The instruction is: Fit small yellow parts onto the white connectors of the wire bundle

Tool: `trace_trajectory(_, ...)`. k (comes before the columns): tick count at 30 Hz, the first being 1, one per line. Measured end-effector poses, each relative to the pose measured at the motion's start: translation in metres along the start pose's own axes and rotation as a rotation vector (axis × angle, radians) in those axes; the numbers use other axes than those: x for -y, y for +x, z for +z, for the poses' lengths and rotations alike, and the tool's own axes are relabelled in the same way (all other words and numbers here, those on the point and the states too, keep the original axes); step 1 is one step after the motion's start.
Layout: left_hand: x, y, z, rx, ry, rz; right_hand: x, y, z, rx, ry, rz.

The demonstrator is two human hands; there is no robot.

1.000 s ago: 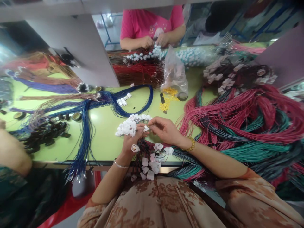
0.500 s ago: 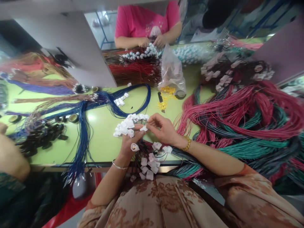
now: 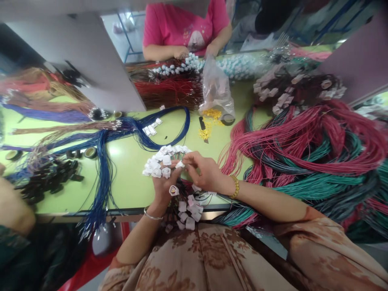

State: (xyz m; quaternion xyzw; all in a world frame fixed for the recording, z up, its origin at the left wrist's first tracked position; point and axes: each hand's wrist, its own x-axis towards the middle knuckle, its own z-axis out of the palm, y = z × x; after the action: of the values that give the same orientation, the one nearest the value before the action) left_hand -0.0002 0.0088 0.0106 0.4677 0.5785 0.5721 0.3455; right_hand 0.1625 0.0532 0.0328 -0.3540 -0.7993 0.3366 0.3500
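My left hand (image 3: 166,182) is closed around a bunch of wires tipped with white plastic connectors (image 3: 156,161), which fan out above the fingers. At the bunch's right side, my right hand (image 3: 206,171) pinches at a single white connector (image 3: 180,164) by the left thumb; the fingertips partly hide what they hold. Below the hands, more white connectors (image 3: 190,212) on dark wires hang over the table edge against my lap. One connector (image 3: 173,190) beside my left wrist faces up and shows a small yellow spot inside.
Red, green and black wires (image 3: 303,153) heap on the right. Blue wires (image 3: 104,169) and black parts (image 3: 54,180) lie left. Yellow bits (image 3: 209,121) spill near a clear bag (image 3: 216,87). Opposite, a person in a pink shirt (image 3: 186,28) works; another person's arm (image 3: 13,202) is left.
My right hand has dipped slightly and turned, its fingers now closer over the connector by the left thumb. The bunch stays in my left hand. The view has shifted a little.
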Motion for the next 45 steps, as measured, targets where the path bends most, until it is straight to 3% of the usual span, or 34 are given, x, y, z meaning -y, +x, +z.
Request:
trace_trajectory(5,0.001,0.003,0.002,-0.035,0.035,0.010,0.005,-0.003,0.011,0.022,-0.005,-0.112)
trace_trajectory(7,-0.002,0.005,0.003,0.016,0.034,-0.005,-0.005,0.007,0.004,0.036,-0.016,-0.058)
trace_trajectory(10,-0.001,0.007,0.004,0.049,0.007,-0.011,-0.040,0.031,-0.026,-0.029,-0.088,0.111)
trace_trajectory(13,0.005,0.008,0.003,0.011,-0.063,-0.066,-0.087,0.050,-0.060,-0.143,-0.312,0.268)
trace_trajectory(15,0.008,0.007,0.003,0.031,-0.145,-0.120,-0.114,0.055,-0.074,-0.107,-0.389,0.373)
trace_trajectory(18,0.006,0.006,0.004,0.079,-0.258,-0.209,-0.137,0.057,-0.076,-0.065,-0.420,0.421)
trace_trajectory(22,-0.002,0.005,0.006,0.091,-0.380,-0.349,-0.146,0.056,-0.069,-0.052,-0.419,0.378)
trace_trajectory(29,-0.004,0.007,0.003,0.101,-0.474,-0.403,-0.151,0.053,-0.073,-0.112,-0.364,0.328)
trace_trajectory(36,0.004,0.006,-0.005,0.166,-0.506,-0.419,-0.122,0.056,-0.066,-0.259,0.374,0.477)
trace_trajectory(39,0.006,0.007,-0.008,0.220,-0.493,-0.418,-0.098,0.055,-0.055,-0.181,0.589,0.467)
trace_trajectory(45,0.000,0.007,-0.005,0.180,-0.557,-0.415,-0.051,0.043,-0.033,0.081,0.830,0.448)
